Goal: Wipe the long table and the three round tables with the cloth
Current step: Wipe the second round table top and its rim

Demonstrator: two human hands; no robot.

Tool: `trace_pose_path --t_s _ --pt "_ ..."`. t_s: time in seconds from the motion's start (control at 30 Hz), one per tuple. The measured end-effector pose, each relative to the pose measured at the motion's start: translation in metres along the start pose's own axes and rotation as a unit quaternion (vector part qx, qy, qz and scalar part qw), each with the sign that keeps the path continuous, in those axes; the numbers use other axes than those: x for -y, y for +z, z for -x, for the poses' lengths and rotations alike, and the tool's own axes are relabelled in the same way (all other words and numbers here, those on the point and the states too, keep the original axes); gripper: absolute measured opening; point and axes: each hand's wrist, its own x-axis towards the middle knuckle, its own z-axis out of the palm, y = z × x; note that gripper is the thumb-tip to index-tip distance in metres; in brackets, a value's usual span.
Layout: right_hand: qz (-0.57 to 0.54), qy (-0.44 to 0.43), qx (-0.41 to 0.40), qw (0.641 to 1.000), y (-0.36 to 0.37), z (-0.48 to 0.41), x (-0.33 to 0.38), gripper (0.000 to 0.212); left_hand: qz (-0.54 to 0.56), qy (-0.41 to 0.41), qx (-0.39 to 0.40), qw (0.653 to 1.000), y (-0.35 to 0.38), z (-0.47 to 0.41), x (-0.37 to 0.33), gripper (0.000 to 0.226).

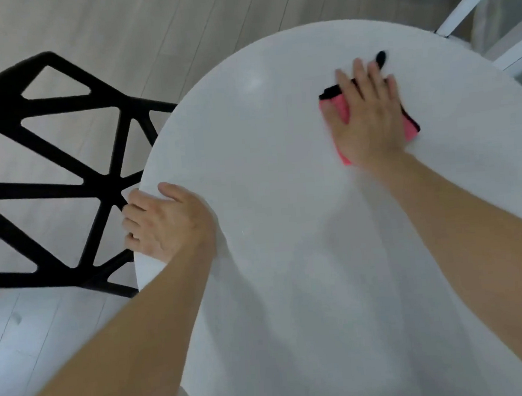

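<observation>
A white round table [278, 196] fills most of the view. My right hand [368, 114] lies flat with spread fingers on a pink cloth with black edging [340, 110], pressing it to the far right part of the tabletop. The hand looks blurred. The cloth shows at both sides of the palm, and a black corner sticks out past the fingertips. My left hand [164, 221] grips the table's left rim, fingers curled over the edge and thumb on top.
A black chair with an open lattice back [52, 183] stands tight against the table's left side. A white frame with a glass panel [495, 13] is at the top right, just behind the table. Pale wooden floor [146, 25] surrounds everything.
</observation>
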Motion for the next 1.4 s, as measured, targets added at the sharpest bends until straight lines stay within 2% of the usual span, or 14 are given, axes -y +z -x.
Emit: trace_pose_path --t_s 0.13,0.3,0.4,0.5,0.63,0.73,0.8,0.9,1.03,1.13,1.23,1.3,1.33,1.4 --pt "0.002 0.108 0.032 0.994 -0.004 0.020 0.067 0.076 0.011 0.009 0.031 0.999 -0.006 -0.003 0.002 0.061" --pt "-0.037 -0.200 0.097 0.974 -0.005 0.133 0.238 0.072 0.181 -0.023 0.246 0.952 -0.042 -0.035 0.031 0.068" --pt "-0.035 -0.320 0.124 0.938 -0.014 0.157 0.238 0.070 0.187 -0.040 0.288 0.938 -0.079 -0.025 0.058 0.034" --pt "-0.048 -0.249 0.075 0.964 -0.009 0.135 0.157 0.066 0.199 -0.038 0.283 0.937 -0.082 -0.001 0.092 0.044" --pt "0.001 0.007 0.041 0.999 -0.013 0.092 0.042 0.073 0.190 -0.026 0.289 0.938 -0.076 0.010 0.120 0.044" --pt "-0.008 0.153 0.040 0.987 -0.016 0.098 0.094 0.078 0.158 -0.023 0.321 0.933 -0.083 -0.001 0.125 0.034" --pt "-0.028 0.072 0.040 0.996 -0.015 0.136 0.177 0.074 0.151 -0.032 0.351 0.923 -0.088 -0.007 0.126 0.032" --pt "-0.052 -0.168 0.114 0.978 -0.016 0.207 0.278 0.071 0.157 -0.065 0.347 0.922 -0.094 -0.009 0.130 0.026" --pt "-0.096 -0.294 0.108 0.945 -0.023 0.231 0.230 0.066 0.177 -0.070 0.358 0.914 -0.094 -0.009 0.160 0.023" --pt "-0.056 -0.221 0.085 0.970 -0.023 0.203 0.122 0.065 0.134 -0.022 0.358 0.924 -0.091 0.003 0.161 0.027" --pt "0.000 0.000 0.066 0.998 -0.026 0.155 0.042 0.071 0.073 0.041 0.351 0.933 -0.100 0.011 0.150 0.034" --pt "-0.006 0.128 0.059 0.990 -0.026 0.148 0.066 0.073 0.035 0.064 0.340 0.938 -0.102 0.005 0.146 0.034" --pt "-0.008 0.135 0.057 0.989 -0.026 0.157 0.096 0.073 0.020 0.070 0.334 0.940 -0.102 0.002 0.143 0.030" --pt "-0.024 0.026 0.062 0.997 -0.025 0.193 0.163 0.070 -0.005 0.080 0.321 0.944 -0.102 0.005 0.139 0.025"
